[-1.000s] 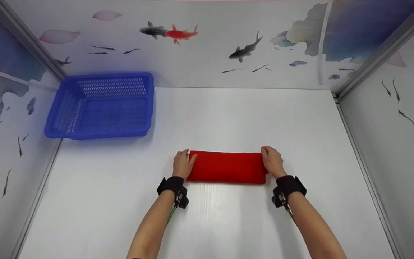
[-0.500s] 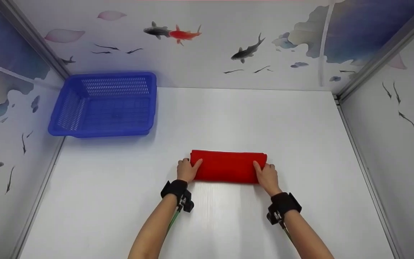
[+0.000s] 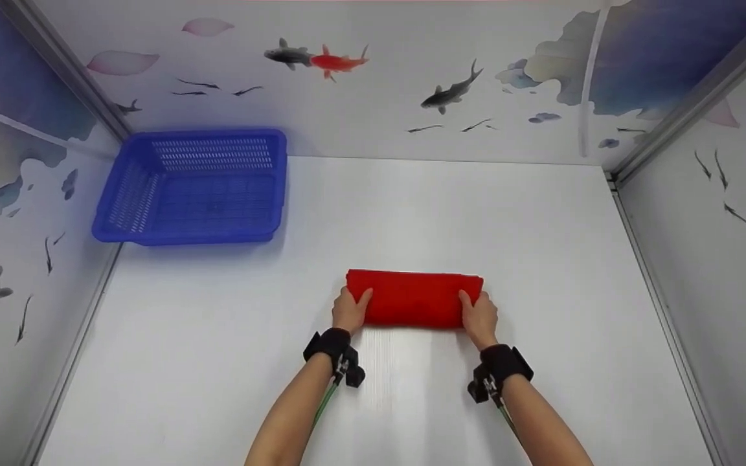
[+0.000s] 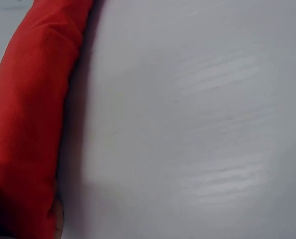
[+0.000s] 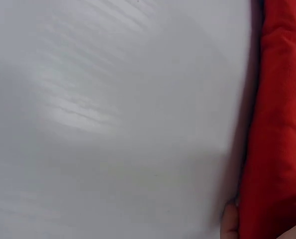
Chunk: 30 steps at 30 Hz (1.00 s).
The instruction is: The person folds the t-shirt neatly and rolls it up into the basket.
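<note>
A folded red cloth (image 3: 415, 299) lies across the middle of the white table, its long side facing me. My left hand (image 3: 350, 312) grips its left end, thumb on top and fingers curled round the side. At the opposite end my right hand (image 3: 480, 319) holds it the same way, thumb over the upper face. The left wrist view shows the thick rounded front edge of the red cloth (image 4: 36, 109), with a fingertip low beside it. In the right wrist view the red cloth (image 5: 277, 119) runs down the right side, a finger (image 5: 230, 219) tucked against its edge.
A blue plastic basket (image 3: 217, 239) with slotted sides stands at the back left corner of the white table (image 3: 451, 213). Panels printed with fish enclose the left, back and right sides. Cabled black straps (image 3: 506, 362) sit on both wrists.
Both hands have slid from the cloth's far side corners toward its nearer part, and the thumbs now press on top. The right hand moved from the corner to a grip. The cloth stayed nearly in place.
</note>
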{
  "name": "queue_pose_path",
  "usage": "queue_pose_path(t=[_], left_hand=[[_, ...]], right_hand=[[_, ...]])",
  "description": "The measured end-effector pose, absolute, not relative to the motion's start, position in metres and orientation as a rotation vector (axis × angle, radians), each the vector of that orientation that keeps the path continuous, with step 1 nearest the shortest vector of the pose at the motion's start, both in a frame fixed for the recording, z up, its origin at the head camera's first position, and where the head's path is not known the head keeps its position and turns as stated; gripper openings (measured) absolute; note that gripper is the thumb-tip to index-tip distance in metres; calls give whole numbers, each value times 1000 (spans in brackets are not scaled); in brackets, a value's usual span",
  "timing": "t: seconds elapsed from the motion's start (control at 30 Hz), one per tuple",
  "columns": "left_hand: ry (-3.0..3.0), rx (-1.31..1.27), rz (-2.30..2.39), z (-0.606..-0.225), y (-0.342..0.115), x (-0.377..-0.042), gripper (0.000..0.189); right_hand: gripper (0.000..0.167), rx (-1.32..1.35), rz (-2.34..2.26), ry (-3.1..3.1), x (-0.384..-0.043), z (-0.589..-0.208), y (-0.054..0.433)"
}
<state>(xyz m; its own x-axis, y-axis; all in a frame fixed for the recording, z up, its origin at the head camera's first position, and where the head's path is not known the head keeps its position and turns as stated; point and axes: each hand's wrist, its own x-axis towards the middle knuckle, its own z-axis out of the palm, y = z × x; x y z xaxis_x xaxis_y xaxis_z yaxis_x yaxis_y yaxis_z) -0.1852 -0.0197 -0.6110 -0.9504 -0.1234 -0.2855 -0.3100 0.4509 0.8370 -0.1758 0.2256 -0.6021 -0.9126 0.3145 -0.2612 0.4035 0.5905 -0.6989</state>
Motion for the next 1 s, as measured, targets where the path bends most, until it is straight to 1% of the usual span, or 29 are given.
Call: queue_pose_path(t=[0.23,0.4,0.57,0.73,0.87,0.93,1.0], left_hand=[[2574,-402,1613,-594,-34,-194,45],[2659,-410,1633,-573,-50,-208,43],[2715,-428,1643,-546,-67,-226,43],[2751,-433,1673,-513,-85,-247,51],[2780,-461,1680,-490,-103,-259,48],[2797,-489,1673,-482,-113,-263,50],[2799,-527,1657,-476,-123,-265,58]], right_hand=[[38,532,-1338,2752,-193,-592,215],[34,474,-1434,2766,-210,-575,200],[35,442,-1541,2730,-228,-553,185],[36,374,-1643,2701,-252,-522,168],[32,290,-1686,2704,-269,-497,152],[30,234,-1677,2712,-276,-487,143],[27,175,-1658,2722,-282,-480,134]])
